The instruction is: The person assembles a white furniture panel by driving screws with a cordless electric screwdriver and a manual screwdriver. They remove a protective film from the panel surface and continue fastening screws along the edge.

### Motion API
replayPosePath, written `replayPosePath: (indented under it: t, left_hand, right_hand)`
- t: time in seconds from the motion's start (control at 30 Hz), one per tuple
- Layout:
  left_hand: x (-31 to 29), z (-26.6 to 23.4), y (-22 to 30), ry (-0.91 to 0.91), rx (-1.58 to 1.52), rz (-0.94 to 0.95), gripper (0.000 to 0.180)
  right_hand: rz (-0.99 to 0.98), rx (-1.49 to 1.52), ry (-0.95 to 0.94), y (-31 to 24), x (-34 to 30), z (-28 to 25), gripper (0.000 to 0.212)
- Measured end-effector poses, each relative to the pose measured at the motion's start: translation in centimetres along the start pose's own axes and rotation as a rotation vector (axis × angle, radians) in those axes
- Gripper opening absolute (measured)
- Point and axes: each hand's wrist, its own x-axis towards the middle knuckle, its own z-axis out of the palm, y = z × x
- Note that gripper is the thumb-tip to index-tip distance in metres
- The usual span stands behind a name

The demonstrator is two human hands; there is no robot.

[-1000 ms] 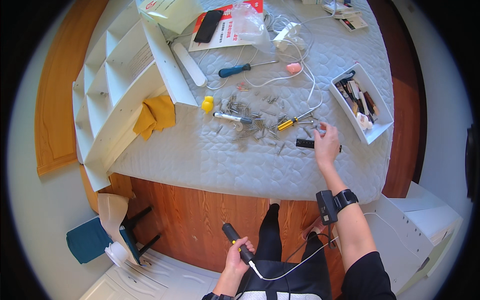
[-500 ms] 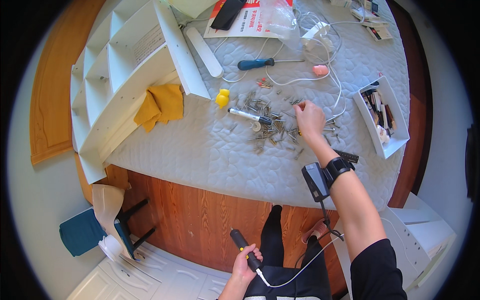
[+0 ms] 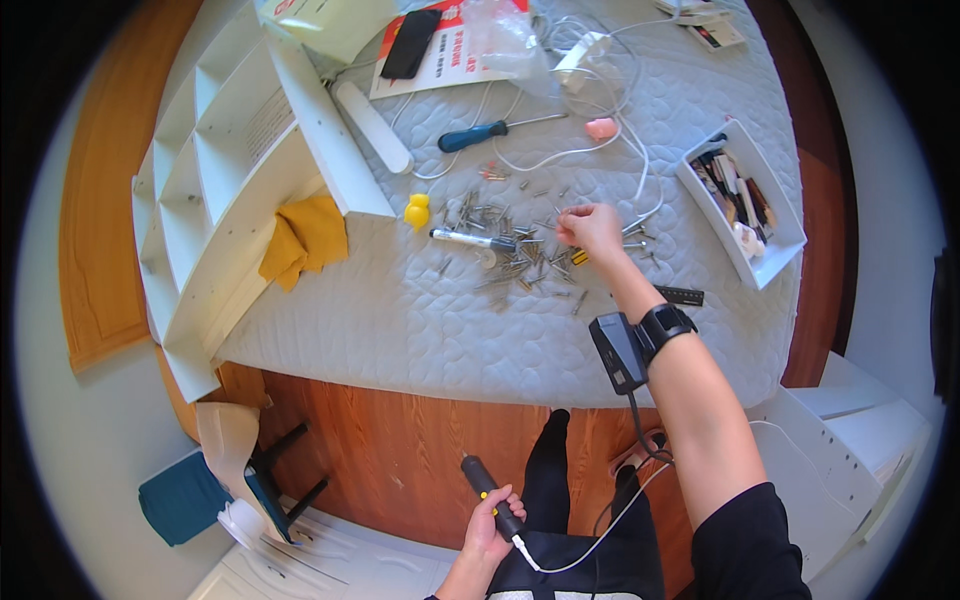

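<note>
Head view: my right hand (image 3: 590, 226) had moved left from the black bit into the screw pile (image 3: 515, 255) on the quilt, fingertips pinched on a screw, while my left hand (image 3: 490, 525) gripped the electric screwdriver (image 3: 492, 496) low.

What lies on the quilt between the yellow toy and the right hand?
In the head view, a marker pen and scattered screws lie between the yellow toy and right hand.
</note>
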Motion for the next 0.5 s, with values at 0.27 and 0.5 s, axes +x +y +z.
replayPosePath:
  t: [0.27, 0.5]
  left_hand:
    - [-0.6, 0.5, -1.4, -0.054, 0.155, 0.037, 0.016]
    - [0.3, -1.6, -3.0, -0.005, 0.085, -0.036, 0.016]
  right_hand:
    - [-0.088, -0.026, 0.089, 1.8, -3.0, -3.6, 0.016]
    - [-0.771, -0.628, 0.297, 0.3, -5.1, -2.8, 0.016]
